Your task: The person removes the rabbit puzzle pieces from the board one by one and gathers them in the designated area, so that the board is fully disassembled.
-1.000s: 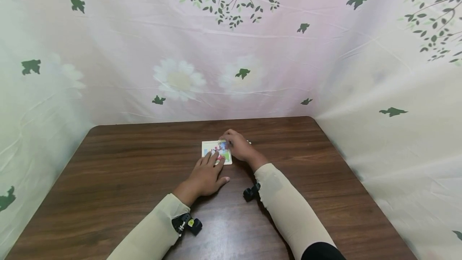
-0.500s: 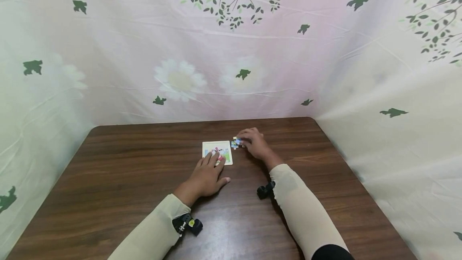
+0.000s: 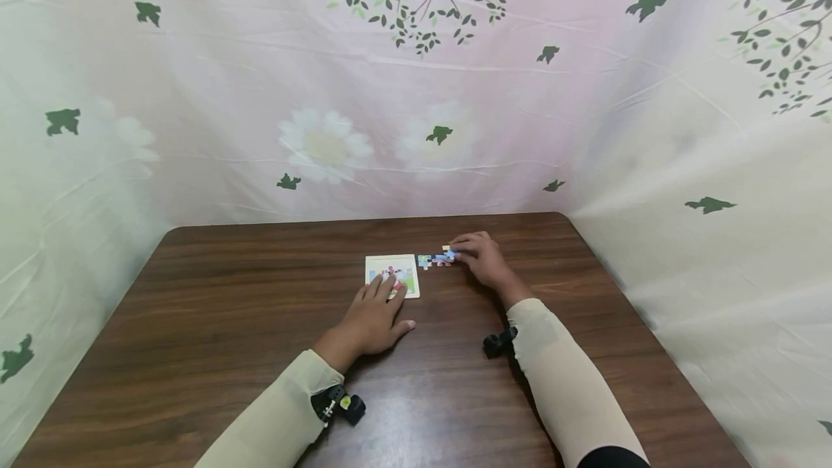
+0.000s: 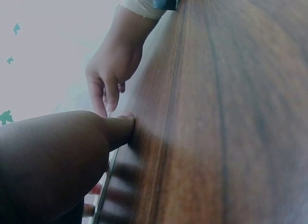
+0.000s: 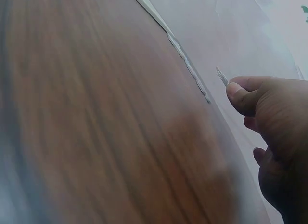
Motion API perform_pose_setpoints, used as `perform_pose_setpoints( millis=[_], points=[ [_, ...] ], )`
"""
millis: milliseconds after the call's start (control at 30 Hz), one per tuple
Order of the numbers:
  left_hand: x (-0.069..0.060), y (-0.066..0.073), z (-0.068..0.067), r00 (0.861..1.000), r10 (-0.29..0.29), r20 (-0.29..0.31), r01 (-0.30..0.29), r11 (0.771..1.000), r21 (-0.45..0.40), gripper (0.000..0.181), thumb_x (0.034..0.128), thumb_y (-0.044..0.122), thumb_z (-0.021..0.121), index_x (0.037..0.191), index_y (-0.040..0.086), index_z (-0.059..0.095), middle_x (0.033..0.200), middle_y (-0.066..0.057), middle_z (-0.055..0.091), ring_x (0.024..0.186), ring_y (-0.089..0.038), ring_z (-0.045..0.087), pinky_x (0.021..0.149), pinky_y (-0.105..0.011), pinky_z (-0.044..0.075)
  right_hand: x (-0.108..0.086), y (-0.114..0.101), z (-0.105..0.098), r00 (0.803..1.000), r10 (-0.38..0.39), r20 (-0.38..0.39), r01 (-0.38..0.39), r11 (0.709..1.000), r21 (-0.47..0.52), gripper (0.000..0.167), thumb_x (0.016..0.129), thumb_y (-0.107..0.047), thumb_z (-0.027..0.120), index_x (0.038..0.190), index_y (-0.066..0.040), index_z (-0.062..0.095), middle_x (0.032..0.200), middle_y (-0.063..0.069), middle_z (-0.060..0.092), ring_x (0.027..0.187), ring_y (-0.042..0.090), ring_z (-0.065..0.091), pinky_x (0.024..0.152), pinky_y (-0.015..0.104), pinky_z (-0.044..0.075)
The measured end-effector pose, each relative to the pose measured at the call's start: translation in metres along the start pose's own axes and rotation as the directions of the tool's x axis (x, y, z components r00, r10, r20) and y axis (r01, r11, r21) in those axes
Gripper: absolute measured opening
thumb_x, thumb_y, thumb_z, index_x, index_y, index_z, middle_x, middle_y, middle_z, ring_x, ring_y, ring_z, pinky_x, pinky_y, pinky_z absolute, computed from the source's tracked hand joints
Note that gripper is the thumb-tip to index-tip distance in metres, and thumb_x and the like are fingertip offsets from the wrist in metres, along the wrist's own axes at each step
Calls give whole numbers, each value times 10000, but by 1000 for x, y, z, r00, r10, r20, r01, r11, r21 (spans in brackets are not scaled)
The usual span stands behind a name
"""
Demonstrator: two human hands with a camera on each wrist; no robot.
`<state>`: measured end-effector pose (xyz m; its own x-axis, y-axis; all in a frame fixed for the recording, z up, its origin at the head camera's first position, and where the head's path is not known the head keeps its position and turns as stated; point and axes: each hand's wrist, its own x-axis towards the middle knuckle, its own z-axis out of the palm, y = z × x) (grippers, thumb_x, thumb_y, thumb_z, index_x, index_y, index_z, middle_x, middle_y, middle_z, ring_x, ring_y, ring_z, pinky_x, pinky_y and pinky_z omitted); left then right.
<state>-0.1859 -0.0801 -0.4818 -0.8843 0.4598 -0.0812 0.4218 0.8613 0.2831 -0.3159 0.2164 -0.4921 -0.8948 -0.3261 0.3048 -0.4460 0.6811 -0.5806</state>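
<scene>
My left hand [image 3: 365, 322] lies with its fingers spread over the lower part of a square jigsaw puzzle board [image 3: 373, 263]. The board has a pale frame and a colourful cartoon picture, partly hidden under the fingers. Right of it, my right hand [image 3: 486, 260] pinches a small puzzle piece [image 5: 222, 76] between thumb and fingertips, lifted off the table in the right wrist view. Other blue and pink puzzle pieces [image 3: 425, 261] lie flat in a row from the board's right edge towards this hand.
The brown wood-grain table [image 3: 247, 323] spreads around both arms. A pale printed cloth [image 3: 416, 92] hangs behind its far edge and along the sides. Each wrist carries a small black camera [image 3: 499, 344].
My right hand has moved right from the board's top right corner, first past the loose pieces, and now pinches one piece there. The left hand has stayed on the board.
</scene>
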Motion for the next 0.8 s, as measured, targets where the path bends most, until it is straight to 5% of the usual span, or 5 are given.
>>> perform_pose_setpoints(
  millis=[633,800],
  points=[
    [1,-2,2,1000,21,-1,-21,1000,-2,752,1120,583,507,1719,148,372,1820,-166,249,1695,-463,186,1348,-641,231,-14,18,-17,994,86,64,-87,996,11,215,1026,-75,754,1222,-64,842,1375,132,769,1331,371,600,1148,600,495],
    [0,-2,1,1000,16,-2,-16,1000,7,753,1122,591,499,1724,159,363,1824,-160,242,1698,-457,183,1351,-631,232,-14,17,-17,992,97,80,-99,995,22,226,1032,-78,747,1239,-61,835,1394,138,761,1370,395,600,1228,629,422]
  ],
)
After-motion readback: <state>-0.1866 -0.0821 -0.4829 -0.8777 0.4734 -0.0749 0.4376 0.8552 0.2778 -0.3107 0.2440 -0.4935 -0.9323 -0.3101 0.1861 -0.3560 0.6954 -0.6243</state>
